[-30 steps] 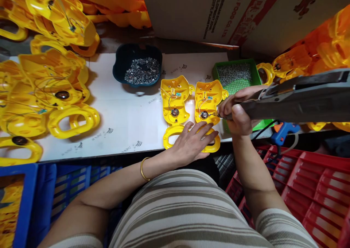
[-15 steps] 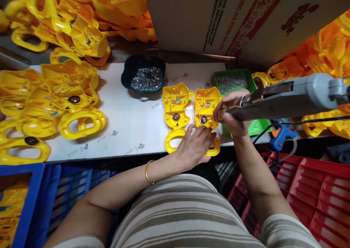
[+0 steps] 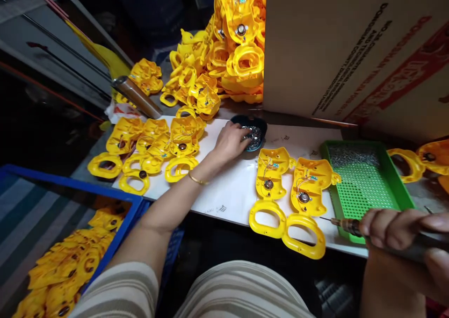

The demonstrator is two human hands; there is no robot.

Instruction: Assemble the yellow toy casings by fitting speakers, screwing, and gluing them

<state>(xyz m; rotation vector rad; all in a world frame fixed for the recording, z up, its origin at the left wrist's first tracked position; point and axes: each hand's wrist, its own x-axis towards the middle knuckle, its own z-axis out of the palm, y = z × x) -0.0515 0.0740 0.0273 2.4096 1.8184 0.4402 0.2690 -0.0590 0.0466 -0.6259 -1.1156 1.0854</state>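
My left hand (image 3: 229, 142) reaches into the dark bowl (image 3: 261, 142). Its thumb and fingers are apart, with the tips among small shiny metal parts (image 3: 253, 140), too small to name for certain. At the right, my right hand (image 3: 396, 229) is wrapped round an electric screwdriver (image 3: 351, 225), whose thin bit points left toward the yellow shells. Two yellow plastic shell halves, the left one (image 3: 263, 168) and the right one (image 3: 317, 182), lie open side by side, each with a loop handle, wires, a small board and a round speaker. Neither hand touches them.
A green perforated tray (image 3: 365, 187) of small metal pieces stands at right. More yellow shells (image 3: 185, 138) lie on the left of the white-covered table (image 3: 224, 187), with a pile (image 3: 210, 51) behind. A large carton (image 3: 315, 51) blocks the back; a blue crate (image 3: 115, 243) holds shells lower left.
My left hand has left the yellow shells and moved left into the dark bowl. My right hand has drawn the screwdriver back to the right, off the shell. The view has swung left.
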